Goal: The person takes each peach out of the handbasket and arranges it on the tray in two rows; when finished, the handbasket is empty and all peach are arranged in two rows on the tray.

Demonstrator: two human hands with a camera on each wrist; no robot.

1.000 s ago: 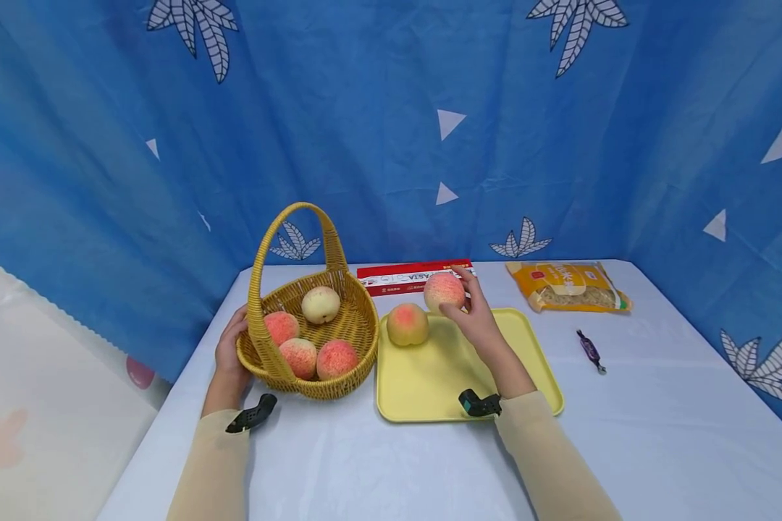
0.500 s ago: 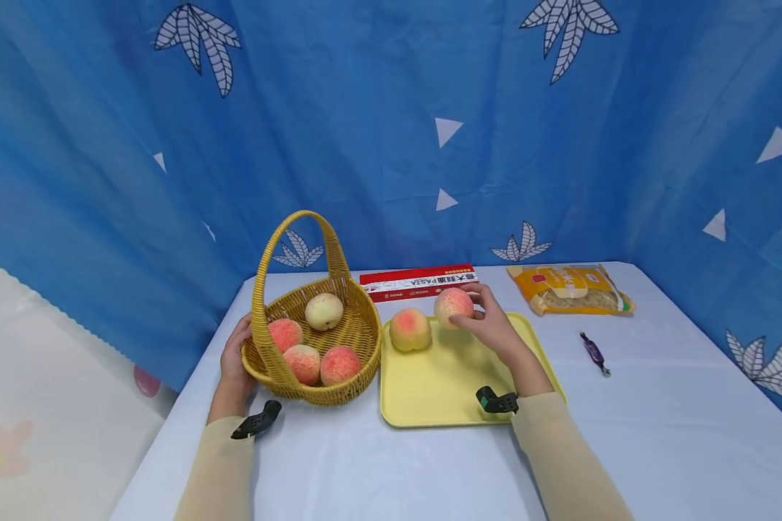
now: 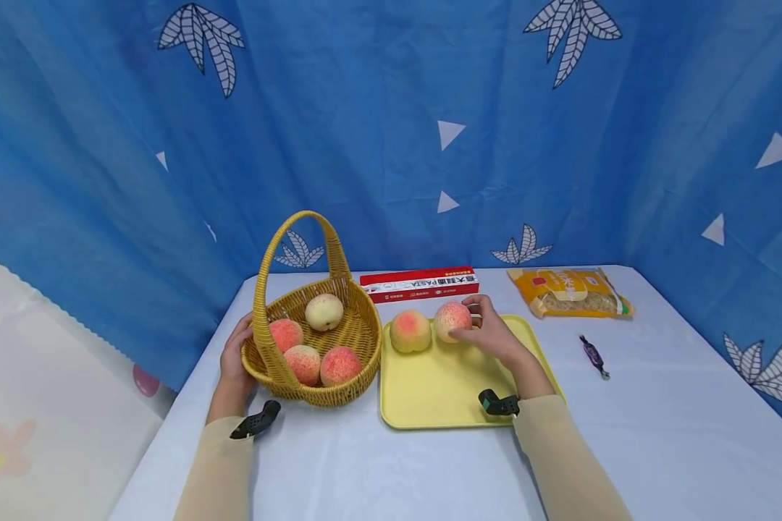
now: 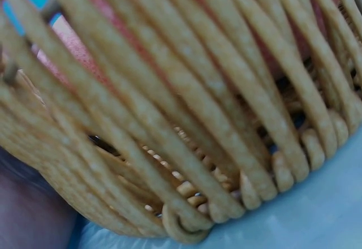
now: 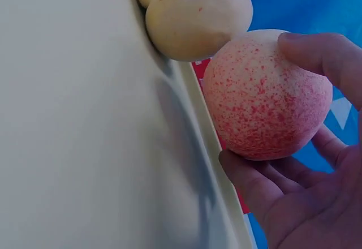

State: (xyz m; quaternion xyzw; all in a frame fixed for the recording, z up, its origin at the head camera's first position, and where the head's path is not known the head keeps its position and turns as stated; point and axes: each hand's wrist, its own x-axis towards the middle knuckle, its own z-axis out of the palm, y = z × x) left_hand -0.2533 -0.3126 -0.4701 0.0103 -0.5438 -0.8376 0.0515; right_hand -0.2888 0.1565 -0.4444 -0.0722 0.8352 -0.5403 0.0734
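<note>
My right hand point(image 3: 495, 336) holds a pink-speckled peach point(image 3: 452, 321) between thumb and fingers, low over the back of the yellow tray point(image 3: 443, 398). Close beside it on the tray sits a yellowish peach point(image 3: 410, 331). The right wrist view shows the held peach point(image 5: 266, 96) up close, near the other peach point(image 5: 198, 17). At the left, my left hand point(image 3: 233, 362) holds the side of a wicker basket point(image 3: 339, 394) with a tall handle. Inside lie several peaches, one pale point(image 3: 324, 312) and the others pink. The basket wall point(image 4: 186, 107) fills the left wrist view and hides most of that hand.
Behind the tray lies a red pasta box point(image 3: 420, 284). An orange bag of dry food point(image 3: 570, 291) is at the back right, with a small purple wrapped candy point(image 3: 594, 356) in front of it. A blue curtain point(image 3: 378, 145) hangs behind the white table point(image 3: 365, 470).
My right hand has lowered the peach toward the tray, ending slightly right of where it was, beside the yellowish peach. The left hand stays at the basket. The head view has shifted slightly.
</note>
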